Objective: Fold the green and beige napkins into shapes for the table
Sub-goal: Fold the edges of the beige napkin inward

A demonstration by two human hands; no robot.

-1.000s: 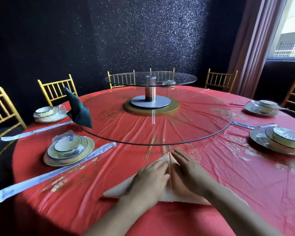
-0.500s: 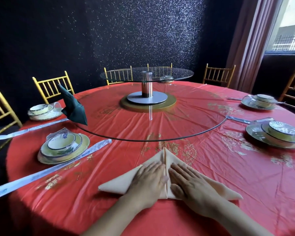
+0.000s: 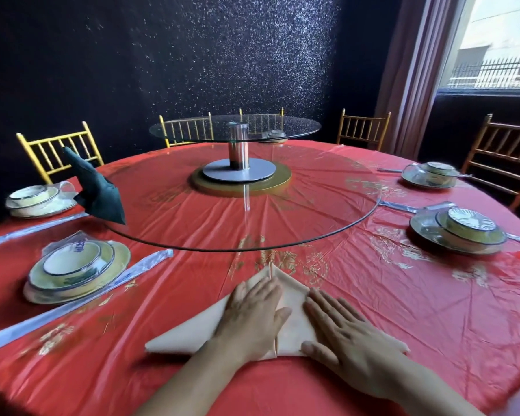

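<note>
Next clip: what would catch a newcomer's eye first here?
The red tablecloth fills the view. At its near edge, the left hand and right hand press flat on a beige napkin folded into a triangle. On the left, a green napkin stands already shaped at the rim of the glass turntable.

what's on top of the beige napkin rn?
Left hand and right hand, both flat with fingers straight. They cover much of the beige napkin, so the folds under the palms cannot be seen.
</note>
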